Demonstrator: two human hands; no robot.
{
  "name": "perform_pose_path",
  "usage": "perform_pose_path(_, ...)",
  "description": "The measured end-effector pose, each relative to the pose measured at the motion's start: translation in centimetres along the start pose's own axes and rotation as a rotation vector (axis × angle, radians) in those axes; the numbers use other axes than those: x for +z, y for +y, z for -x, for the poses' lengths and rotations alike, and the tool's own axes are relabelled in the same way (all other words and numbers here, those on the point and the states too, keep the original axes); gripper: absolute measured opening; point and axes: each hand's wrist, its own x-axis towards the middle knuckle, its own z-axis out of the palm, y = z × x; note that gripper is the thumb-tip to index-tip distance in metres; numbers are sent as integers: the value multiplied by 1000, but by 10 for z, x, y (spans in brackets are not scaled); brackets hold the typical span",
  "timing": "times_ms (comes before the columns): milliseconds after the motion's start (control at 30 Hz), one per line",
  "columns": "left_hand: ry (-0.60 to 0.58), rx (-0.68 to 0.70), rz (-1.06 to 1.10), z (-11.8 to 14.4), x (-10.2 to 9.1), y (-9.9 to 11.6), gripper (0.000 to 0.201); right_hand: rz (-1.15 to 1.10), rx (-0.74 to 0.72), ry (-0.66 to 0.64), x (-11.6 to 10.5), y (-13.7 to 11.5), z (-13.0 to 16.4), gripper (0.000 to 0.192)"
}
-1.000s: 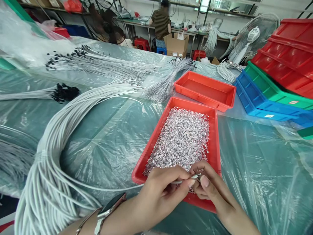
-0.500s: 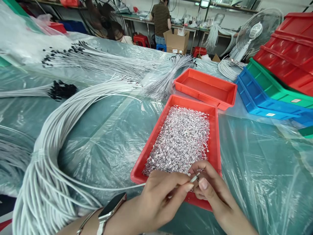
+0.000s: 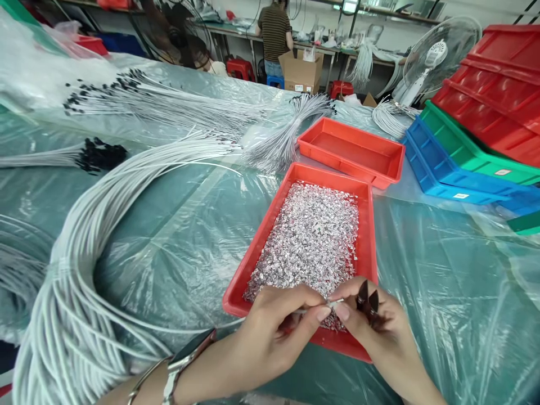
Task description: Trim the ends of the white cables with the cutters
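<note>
Plastic-sheeted table (image 3: 442, 270) in cluttered workshop, fan (image 3: 439, 53) behind.

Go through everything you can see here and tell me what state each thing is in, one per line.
left hand: pinching the end of a white cable
right hand: fingers closed at the cable tip, holding dark pointed pieces
near red tray: filled with small silver parts
far red tray: empty
white cable bundle: tied, curved across the table
stacked bins: nested, tilted
fan: blades not discernible
</note>
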Motion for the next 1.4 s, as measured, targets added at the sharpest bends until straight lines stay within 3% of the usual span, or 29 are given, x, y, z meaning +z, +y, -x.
perform_pose_path(267,14,84,-109,-2,-2,5,9,54,-51,-93,-11,6,-4,8)
perform_pose_path(833,-17,92,-118,-5,-3,9,10,-13,141,-49,-10,5,-5,13)
perform_pose_path(1033,-38,15,-67,-7,-2,7,16,4,92,-80,-12,7,-8,13)
perform_pose_path(1200,4,-17,37,-6,1,5,6,58,59,-82,-12,5,-7,11)
perform_pose_path(1400,-157,-190,262,-8,-5,8,21,58,66,-131,-11,1,-8,10)
